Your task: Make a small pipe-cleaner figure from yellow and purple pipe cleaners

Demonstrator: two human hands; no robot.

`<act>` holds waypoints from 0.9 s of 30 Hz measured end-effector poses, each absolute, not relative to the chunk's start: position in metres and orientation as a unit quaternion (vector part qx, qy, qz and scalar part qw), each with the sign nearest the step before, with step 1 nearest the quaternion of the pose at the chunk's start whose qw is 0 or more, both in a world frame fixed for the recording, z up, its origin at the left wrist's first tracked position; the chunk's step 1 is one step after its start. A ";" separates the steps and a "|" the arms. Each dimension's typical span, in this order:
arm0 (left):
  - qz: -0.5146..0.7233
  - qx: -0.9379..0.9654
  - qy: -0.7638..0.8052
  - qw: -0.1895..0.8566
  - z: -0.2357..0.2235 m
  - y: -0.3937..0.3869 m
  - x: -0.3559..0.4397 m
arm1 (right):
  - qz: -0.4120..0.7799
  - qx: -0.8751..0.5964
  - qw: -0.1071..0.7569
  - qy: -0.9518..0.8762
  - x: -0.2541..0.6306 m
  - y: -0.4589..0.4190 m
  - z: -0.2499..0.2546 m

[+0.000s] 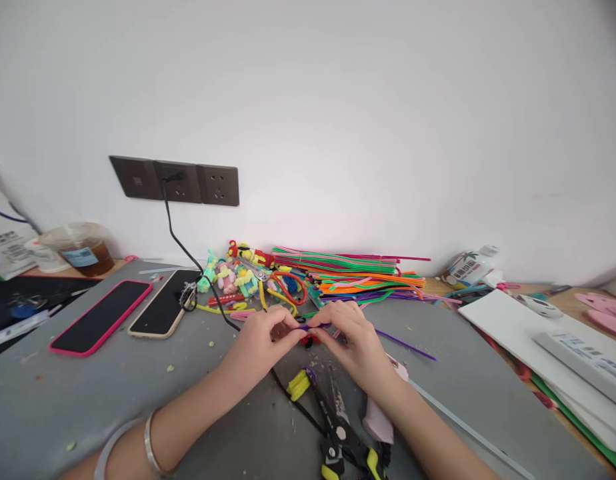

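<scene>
Both my hands meet over the grey mat (88, 400). My left hand (261, 343) and my right hand (355, 340) each pinch a purple pipe cleaner (308, 327) held between them, fingertips almost touching. A small red piece (308, 340) shows just under the fingers. Another purple pipe cleaner (405, 345) lies on the mat to the right of my right hand. A yellow pipe-cleaner piece (298, 385) and black-and-yellow pliers (345, 433) lie just in front of my hands.
A heap of coloured pipe cleaners (358, 273) and small finished figures (233, 273) lies by the wall. Two phones (101, 317) (163, 303) rest at left, with a black cable (188, 250) from the wall socket. A drink cup (83, 248) stands far left; white boards (528, 333) lie at right.
</scene>
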State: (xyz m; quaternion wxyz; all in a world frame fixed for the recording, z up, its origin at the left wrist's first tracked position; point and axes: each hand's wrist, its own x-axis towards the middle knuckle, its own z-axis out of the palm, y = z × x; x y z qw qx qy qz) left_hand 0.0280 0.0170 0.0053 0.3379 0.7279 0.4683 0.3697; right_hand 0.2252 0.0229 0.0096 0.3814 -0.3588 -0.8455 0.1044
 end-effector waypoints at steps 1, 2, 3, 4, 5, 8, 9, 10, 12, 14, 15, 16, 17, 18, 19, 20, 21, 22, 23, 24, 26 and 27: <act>0.373 0.741 0.460 0.317 0.005 0.017 0.027 | 0.102 -0.365 0.384 -0.842 0.225 0.023 0.009; 0.376 0.755 0.451 0.291 0.005 0.016 0.027 | 0.099 -0.373 0.384 -0.839 0.225 0.022 0.009; 0.380 0.767 0.444 0.265 0.005 0.015 0.027 | 0.095 -0.383 0.382 -0.836 0.225 0.022 0.009; 0.383 0.777 0.437 0.242 0.005 0.014 0.027 | 0.092 -0.390 0.378 -0.834 0.224 0.021 0.010; 0.384 0.785 0.433 0.224 0.006 0.013 0.027 | 0.091 -0.396 0.374 -0.834 0.224 0.020 0.010; 0.381 0.797 0.424 0.197 0.007 0.011 0.026 | 0.102 -0.400 0.368 -0.833 0.223 0.019 0.010; 0.379 0.799 0.425 0.193 0.007 0.011 0.026 | 0.108 -0.403 0.369 -0.830 0.223 0.019 0.010; 0.376 0.800 0.427 0.190 0.007 0.012 0.026 | 0.114 -0.407 0.371 -0.827 0.224 0.020 0.010; 0.376 0.797 0.432 0.191 0.007 0.014 0.025 | 0.124 -0.410 0.373 -0.823 0.225 0.021 0.009; 0.382 0.795 0.430 0.195 0.005 0.016 0.025 | 0.139 -0.403 0.375 -0.823 0.225 0.023 0.008; 0.387 0.794 0.423 0.201 0.003 0.017 0.024 | 0.147 -0.396 0.375 -0.825 0.226 0.024 0.009; 0.393 0.794 0.414 0.209 0.002 0.018 0.024 | 0.156 -0.386 0.373 -0.829 0.226 0.025 0.010; 0.398 0.795 0.403 0.218 0.001 0.019 0.023 | 0.165 -0.377 0.369 -0.833 0.227 0.026 0.012; 0.404 0.793 0.395 0.227 0.000 0.020 0.023 | 0.173 -0.372 0.367 -0.835 0.229 0.027 0.014; 0.410 0.790 0.390 0.236 -0.001 0.021 0.022 | 0.182 -0.374 0.370 -0.831 0.232 0.029 0.016; 0.416 0.784 0.390 0.244 -0.002 0.023 0.021 | 0.190 -0.383 0.380 -0.820 0.237 0.032 0.018; 0.420 0.777 0.396 0.252 -0.003 0.024 0.020 | 0.198 -0.401 0.397 -0.801 0.243 0.036 0.020; 0.423 0.768 0.405 0.259 -0.003 0.025 0.020 | 0.205 -0.425 0.418 -0.776 0.250 0.040 0.021; 0.424 0.760 0.415 0.265 -0.003 0.026 0.019 | 0.211 -0.448 0.432 -0.754 0.258 0.046 0.020; 0.422 0.754 0.425 0.269 -0.004 0.027 0.019 | 0.209 -0.470 0.440 -0.736 0.267 0.051 0.019; 0.418 0.750 0.438 0.266 -0.003 0.028 0.019 | 0.196 -0.498 0.420 -0.733 0.285 0.062 0.012; 0.415 0.752 0.442 0.260 -0.003 0.028 0.019 | 0.184 -0.500 0.397 -0.747 0.293 0.067 0.008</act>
